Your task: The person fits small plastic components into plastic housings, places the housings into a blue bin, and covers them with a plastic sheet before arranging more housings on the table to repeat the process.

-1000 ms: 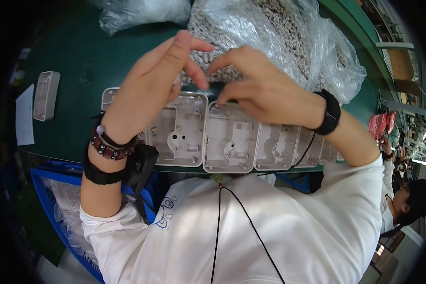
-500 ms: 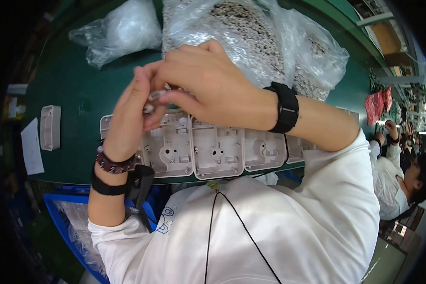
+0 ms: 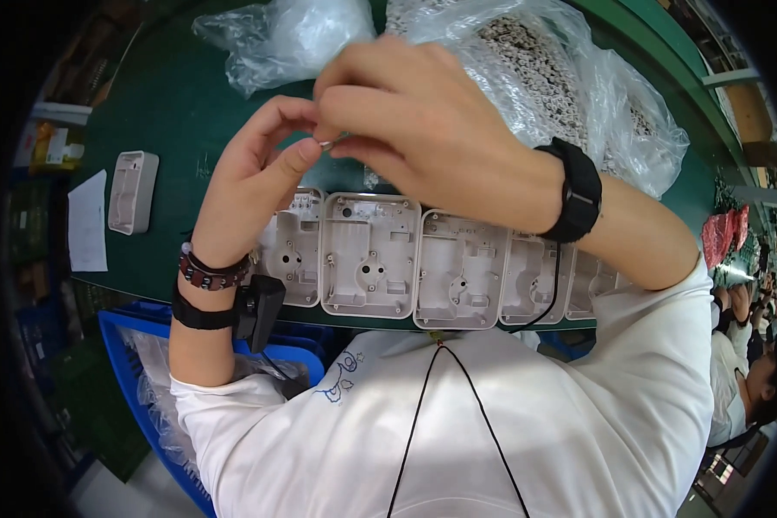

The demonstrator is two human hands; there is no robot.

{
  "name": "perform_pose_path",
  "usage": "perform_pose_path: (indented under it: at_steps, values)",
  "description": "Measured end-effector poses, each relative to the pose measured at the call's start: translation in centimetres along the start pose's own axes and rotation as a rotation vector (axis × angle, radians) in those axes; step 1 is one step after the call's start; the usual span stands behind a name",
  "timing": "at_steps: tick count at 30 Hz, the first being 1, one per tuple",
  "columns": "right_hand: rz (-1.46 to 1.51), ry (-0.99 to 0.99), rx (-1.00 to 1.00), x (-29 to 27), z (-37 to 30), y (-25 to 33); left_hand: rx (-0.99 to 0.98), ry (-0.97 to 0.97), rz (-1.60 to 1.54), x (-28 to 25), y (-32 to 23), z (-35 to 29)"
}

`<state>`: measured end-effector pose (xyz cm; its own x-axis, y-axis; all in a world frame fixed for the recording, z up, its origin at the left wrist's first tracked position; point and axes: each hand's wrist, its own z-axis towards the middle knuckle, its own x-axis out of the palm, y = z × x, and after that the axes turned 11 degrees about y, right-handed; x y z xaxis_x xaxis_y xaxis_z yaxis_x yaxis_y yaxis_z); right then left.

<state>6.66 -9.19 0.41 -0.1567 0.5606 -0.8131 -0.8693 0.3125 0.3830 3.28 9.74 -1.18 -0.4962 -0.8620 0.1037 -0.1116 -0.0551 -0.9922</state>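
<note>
My left hand (image 3: 255,177) and my right hand (image 3: 432,121) meet over the far side of a row of housings. Pinched where their fingertips come together is a small whitish part (image 3: 326,146), mostly hidden by the fingers, so its kind is unclear. Below lie several off-white plastic housings (image 3: 369,298) side by side, hollow face up, with dark holes and screw posts inside. Partly under my left hand sits the leftmost housing (image 3: 295,289) of the row. A black strap circles each of my wrists.
Beyond my right hand spreads a clear bag (image 3: 535,86) of many small parts. A crumpled clear bag (image 3: 298,43) lies left of it. At left are one small housing (image 3: 133,194) and white paper (image 3: 88,223). A blue crate (image 3: 129,380) stands below the table edge.
The view has shifted, so the table items appear further right. My fingers have gone from cupped around small white pieces to a fingertip pinch, with the hands spread slightly apart.
</note>
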Motion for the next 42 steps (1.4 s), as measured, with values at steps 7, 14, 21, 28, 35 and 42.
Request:
perform_pose_path:
  at_steps: [7, 14, 21, 28, 35, 42]
  values:
    - [0.101, 0.138, 0.052, 0.7, 1.7, -1.8, -0.096, 0.052, 0.016, -2.6, 0.1, 0.2]
    - [-0.139, 0.375, -0.078, 3.0, -0.6, -1.9, -0.097, -0.205, 1.052, -4.2, 1.5, 0.8]
    - [-0.252, 0.515, -0.175, 7.1, -1.6, -1.6, -0.382, 0.255, 1.324, -3.0, 1.3, -0.3]
    - [-0.214, 0.533, -0.173, 7.3, -1.9, -1.7, -0.377, 0.255, 1.327, -2.8, 2.0, -0.2]
    - [0.076, 0.475, -0.039, 4.3, 0.2, -1.9, -0.15, 0.024, 0.991, -4.7, 2.2, 0.2]
    - [0.086, 0.112, 0.058, 4.5, 3.4, -0.7, -0.119, -0.057, -0.074, -2.2, 0.5, 0.7]
